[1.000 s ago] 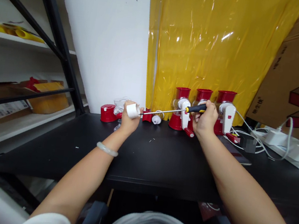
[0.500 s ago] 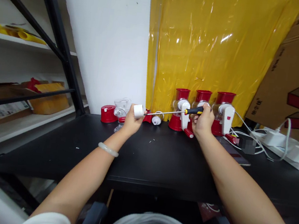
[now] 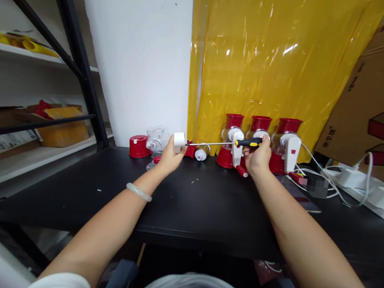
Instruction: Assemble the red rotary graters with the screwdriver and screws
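My left hand (image 3: 171,157) is closed around a white plastic part (image 3: 179,140) with a rounded end. In my right hand (image 3: 259,157) is a screwdriver (image 3: 248,143) with a black and yellow handle, its long shaft pointing left. The tip reaches the right side of the white part, where a small dark piece shows; whether it sits in a screw cannot be seen. Behind my left hand are a red base (image 3: 139,146) and a clear plastic housing (image 3: 157,141). Between the hands, farther back, lies a clear drum with a white end (image 3: 201,152).
Three red and white hand-crank graters stand along the back, one of them a right-hand grater (image 3: 287,145). A dark flat device (image 3: 300,197), white cables and a power strip (image 3: 378,194) are at the right. Tiny white scraps lie on the black table (image 3: 204,212).
The white part has turned slightly and risen a little in my left hand. My right hand and the screwdriver have shifted slightly left, the tip staying at the part.
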A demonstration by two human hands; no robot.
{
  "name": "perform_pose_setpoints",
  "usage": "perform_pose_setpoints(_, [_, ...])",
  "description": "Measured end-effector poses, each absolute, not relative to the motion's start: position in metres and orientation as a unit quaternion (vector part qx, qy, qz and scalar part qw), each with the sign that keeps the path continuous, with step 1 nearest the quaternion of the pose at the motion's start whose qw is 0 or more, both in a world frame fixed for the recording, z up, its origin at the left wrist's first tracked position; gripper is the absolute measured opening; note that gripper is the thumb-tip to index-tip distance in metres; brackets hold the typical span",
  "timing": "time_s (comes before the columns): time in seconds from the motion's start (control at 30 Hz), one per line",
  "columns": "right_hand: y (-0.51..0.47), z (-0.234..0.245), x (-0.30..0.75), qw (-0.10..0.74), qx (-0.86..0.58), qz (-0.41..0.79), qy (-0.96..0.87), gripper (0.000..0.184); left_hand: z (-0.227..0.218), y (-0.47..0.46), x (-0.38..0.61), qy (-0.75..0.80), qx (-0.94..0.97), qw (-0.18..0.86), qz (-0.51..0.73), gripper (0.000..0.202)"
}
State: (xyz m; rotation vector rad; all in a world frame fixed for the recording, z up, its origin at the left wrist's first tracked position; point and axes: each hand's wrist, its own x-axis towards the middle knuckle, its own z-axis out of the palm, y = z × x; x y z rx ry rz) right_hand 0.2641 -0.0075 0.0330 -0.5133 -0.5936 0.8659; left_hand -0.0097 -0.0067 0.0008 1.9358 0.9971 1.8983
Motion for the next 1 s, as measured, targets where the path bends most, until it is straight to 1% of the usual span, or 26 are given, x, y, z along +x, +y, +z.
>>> perform_pose_setpoints(0.13, [-0.005,0.034,0.266,0.818,-0.253,0.438,-0.275,0.038,-0.001,-0.004,-0.01,0.41,0.671,0.091,0.611,0.031])
perform_pose_setpoints(0.27, [-0.003,0.032,0.268,0.819,-0.255,0.438,-0.267,0.033,-0.006,0.003,-0.01,0.421,0.669,0.121,0.601,0.028])
perform_pose_setpoints(0.5, [0.003,0.023,0.271,0.812,-0.281,0.385,-0.338,0.039,-0.005,0.0,-0.007,0.426,0.641,0.197,0.607,0.024])
perform_pose_setpoints(0.73, [0.008,0.021,0.273,0.824,-0.278,0.328,-0.37,0.033,0.001,-0.006,-0.004,0.429,0.625,0.231,0.61,0.022])
perform_pose_setpoints(1.0, [0.003,0.02,0.273,0.813,-0.308,0.282,-0.406,0.04,0.002,-0.005,-0.005,0.429,0.618,0.244,0.612,0.022])
